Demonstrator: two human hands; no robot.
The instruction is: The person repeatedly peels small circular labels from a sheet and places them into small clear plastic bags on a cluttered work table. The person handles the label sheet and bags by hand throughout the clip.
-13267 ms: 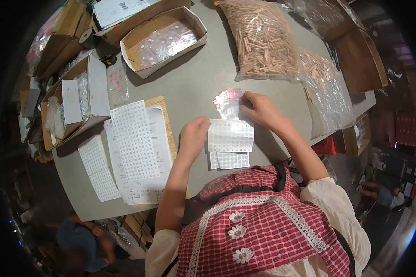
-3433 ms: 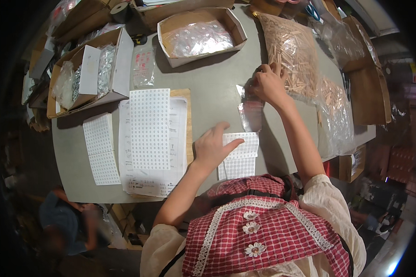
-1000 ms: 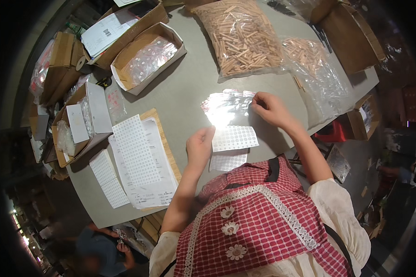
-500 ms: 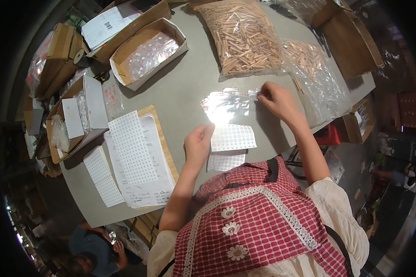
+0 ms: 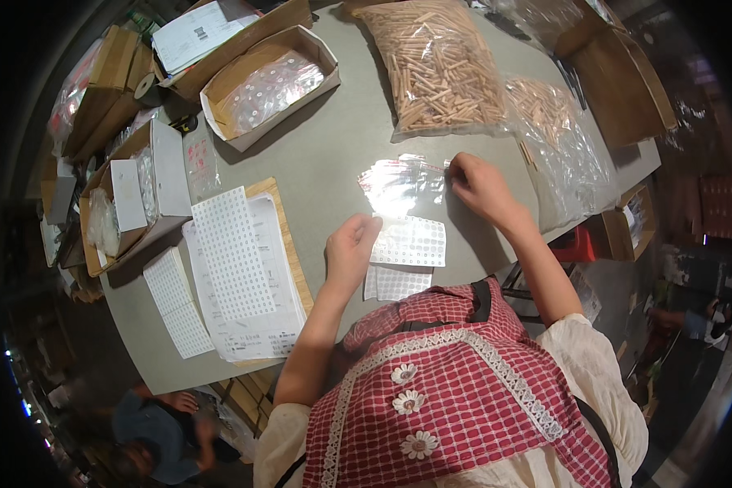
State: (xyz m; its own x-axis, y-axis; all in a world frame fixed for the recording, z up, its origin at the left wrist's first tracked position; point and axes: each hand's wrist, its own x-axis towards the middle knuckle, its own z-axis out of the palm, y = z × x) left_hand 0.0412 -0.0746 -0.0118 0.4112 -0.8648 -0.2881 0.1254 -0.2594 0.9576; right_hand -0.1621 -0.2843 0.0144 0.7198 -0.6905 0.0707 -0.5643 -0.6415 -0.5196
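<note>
My left hand (image 5: pixel 352 248) is closed at the left edge of a white sheet of round stickers (image 5: pixel 417 242), thumb and fingers pinching its upper left corner. Another sticker sheet (image 5: pixel 404 285) lies partly beneath that one, near the table's front edge. Just beyond the stickers lies a fanned stack of small clear zip bags (image 5: pixel 403 185), bright with glare. My right hand (image 5: pixel 478 187) is closed at the right side of this stack, its fingertips at a bag's edge; the exact grip is partly hidden.
A large bag of wooden sticks (image 5: pixel 439 69) and a smaller one (image 5: pixel 545 114) stand at the far right. On the left are an open carton of bagged washers (image 5: pixel 329 75), a clipboard (image 5: pixel 291 268) with papers, sticker sheets and boxes. A person (image 5: pixel 159 435) sits lower left.
My right hand has shifted slightly left and down, closer to the bag stack. The bag edge that stuck out toward it shows less now. My left hand stays almost in place.
</note>
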